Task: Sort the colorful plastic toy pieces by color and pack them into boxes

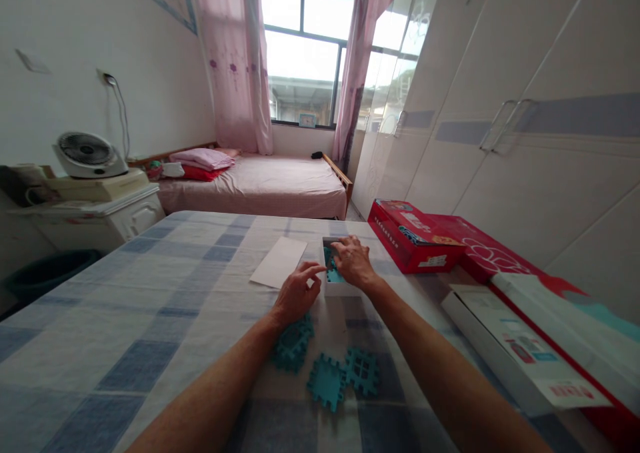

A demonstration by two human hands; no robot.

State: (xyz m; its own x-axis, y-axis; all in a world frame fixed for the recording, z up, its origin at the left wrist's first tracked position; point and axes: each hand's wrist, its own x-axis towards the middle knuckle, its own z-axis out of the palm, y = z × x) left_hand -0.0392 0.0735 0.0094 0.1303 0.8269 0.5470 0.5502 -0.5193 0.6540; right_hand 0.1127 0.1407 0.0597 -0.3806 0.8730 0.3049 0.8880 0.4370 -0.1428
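A small white open box point(344, 289) stands on the table with teal notched interlocking pieces point(334, 274) inside it. My right hand point(353, 261) reaches over the box, fingers bent down and closed on a teal piece; the fingertips are partly hidden. At the box's left side is my left hand point(300, 289), its index finger stretched to the rim and thumb apart, holding nothing. Nearer me lie a teal square panel point(326, 381), a windowed teal panel point(362, 371) and more teal pieces point(294, 346), partly covered by my left hand and wrist.
A white card or lid point(279, 261) lies left of the box on the checked tablecloth point(200, 299). Along the right side are a red box point(415, 236), a larger red package point(493, 243) and a long white carton point(525, 346). Beyond the table stands a bed point(275, 183).
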